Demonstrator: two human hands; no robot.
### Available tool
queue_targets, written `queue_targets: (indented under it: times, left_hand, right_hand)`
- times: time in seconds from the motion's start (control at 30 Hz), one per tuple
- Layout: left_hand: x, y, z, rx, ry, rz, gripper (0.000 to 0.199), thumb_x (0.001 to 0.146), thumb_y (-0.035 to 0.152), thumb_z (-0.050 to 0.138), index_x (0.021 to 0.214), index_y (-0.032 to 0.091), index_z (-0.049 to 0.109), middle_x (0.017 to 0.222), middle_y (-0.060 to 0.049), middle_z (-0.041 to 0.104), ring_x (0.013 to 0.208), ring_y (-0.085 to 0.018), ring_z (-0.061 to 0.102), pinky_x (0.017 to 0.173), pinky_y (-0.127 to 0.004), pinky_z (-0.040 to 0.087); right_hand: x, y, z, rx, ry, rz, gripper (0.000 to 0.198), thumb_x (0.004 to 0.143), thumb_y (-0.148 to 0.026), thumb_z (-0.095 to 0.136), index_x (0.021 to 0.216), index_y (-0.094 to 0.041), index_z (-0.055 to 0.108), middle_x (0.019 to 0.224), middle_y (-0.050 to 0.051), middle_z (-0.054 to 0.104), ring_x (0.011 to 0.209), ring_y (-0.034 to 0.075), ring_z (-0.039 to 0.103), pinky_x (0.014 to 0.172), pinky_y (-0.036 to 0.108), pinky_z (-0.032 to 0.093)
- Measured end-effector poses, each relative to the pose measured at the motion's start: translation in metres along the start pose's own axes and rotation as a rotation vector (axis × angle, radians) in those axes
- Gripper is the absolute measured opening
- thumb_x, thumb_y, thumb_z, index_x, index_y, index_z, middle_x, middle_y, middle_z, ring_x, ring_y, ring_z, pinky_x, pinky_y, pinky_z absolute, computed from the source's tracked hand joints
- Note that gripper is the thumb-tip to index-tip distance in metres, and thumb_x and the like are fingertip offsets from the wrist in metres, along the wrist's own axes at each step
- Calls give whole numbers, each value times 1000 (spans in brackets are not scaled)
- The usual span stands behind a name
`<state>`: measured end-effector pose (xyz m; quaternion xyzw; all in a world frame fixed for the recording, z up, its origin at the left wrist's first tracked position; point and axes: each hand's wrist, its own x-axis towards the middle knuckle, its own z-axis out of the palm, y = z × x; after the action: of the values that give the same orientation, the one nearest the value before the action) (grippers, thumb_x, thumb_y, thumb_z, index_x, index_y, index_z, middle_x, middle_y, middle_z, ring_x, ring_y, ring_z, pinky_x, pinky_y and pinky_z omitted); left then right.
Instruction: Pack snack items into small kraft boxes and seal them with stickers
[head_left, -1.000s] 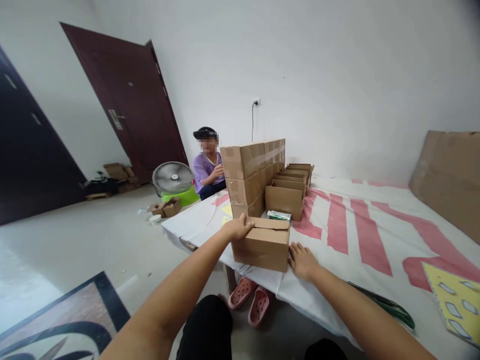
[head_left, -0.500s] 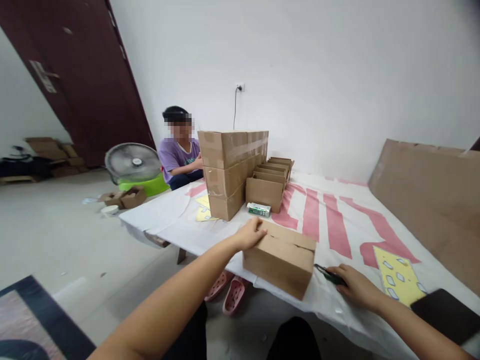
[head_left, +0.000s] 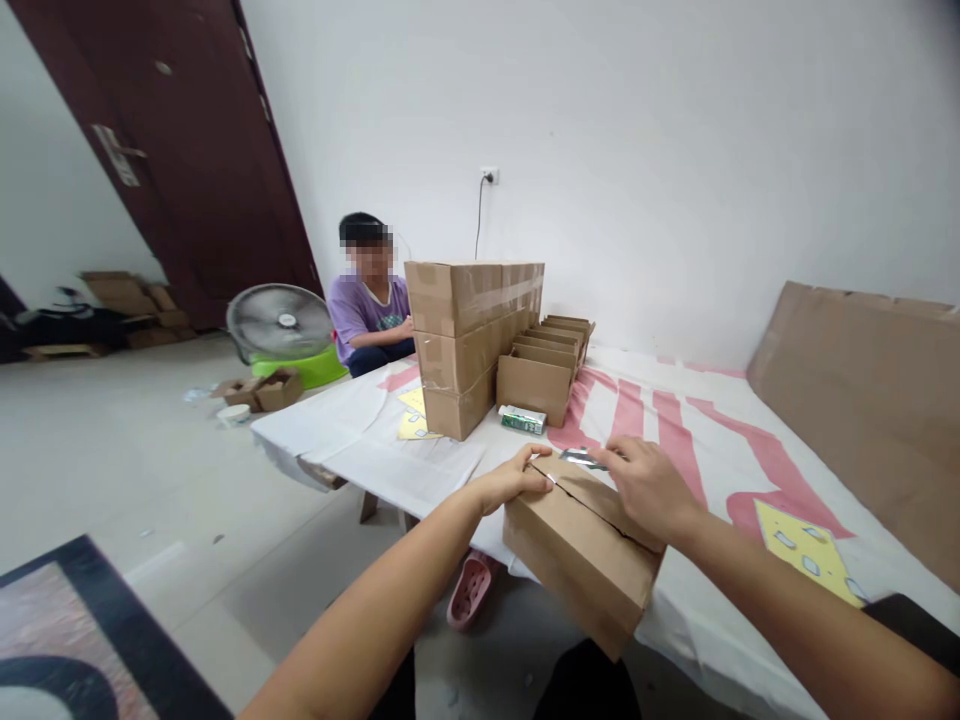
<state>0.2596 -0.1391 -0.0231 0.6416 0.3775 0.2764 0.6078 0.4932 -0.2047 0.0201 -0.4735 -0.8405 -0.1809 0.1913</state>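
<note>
A closed cardboard box (head_left: 574,550) lies at the table's near edge, with a dark slit along its top seam. My left hand (head_left: 514,480) grips its far left end, thumb on top near the seam. Above the box's far right part, my right hand (head_left: 649,485) is closed on a utility knife (head_left: 581,458). The knife's shiny front part points left, past the box's far top edge; most of the handle is hidden in my fingers. A small green and white carton (head_left: 523,419) lies a little beyond the box.
Several taped boxes (head_left: 469,355) stand stacked on the table, beside a row of open boxes (head_left: 534,388). A person (head_left: 371,300) sits behind the stack. A fan (head_left: 281,320) stands left on the floor. A large cardboard sheet (head_left: 862,400) leans at right; a dark flat object (head_left: 911,630) lies near my right forearm.
My right hand has brought the knife from the table, right of the box, up over the box top. The box has turned and shifted slightly right and nearer, with my left hand on it.
</note>
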Motion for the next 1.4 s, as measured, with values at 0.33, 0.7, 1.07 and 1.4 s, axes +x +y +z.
queue_targets:
  times: [0.33,0.7,1.07,1.4]
  left_hand:
    - [0,-1,1,2,29,26,67,62,24,69,123,23,44,100,-2,60,95,-18,57,88,-31,41]
    - [-6,3,3,124,92,-33,63,66,34,64,126,27,45,89,1,58,88,-19,59,81,-28,43]
    - [-3,-6,13,388,320,12,46,83,37,43,126,22,46,114,-8,62,106,-26,56,96,-37,37]
    - [-4,-1,15,465,360,43,41,85,28,36,123,20,49,121,-8,62,111,-25,56,99,-37,38]
  right_hand:
    - [22,-34,-8,-293,-72,-266,21,92,-17,44,106,-18,59,91,8,59,83,22,49,74,35,31]
    - [-67,7,-69,-156,-222,-213,51,74,1,39,109,-29,61,95,7,62,87,23,53,79,41,35]
    - [-152,43,22,146,-495,471,46,78,-13,42,122,-22,48,116,9,59,98,23,61,80,33,46]
    - [-77,57,29,253,-221,653,34,86,-23,40,110,-15,63,117,13,63,112,25,55,95,37,41]
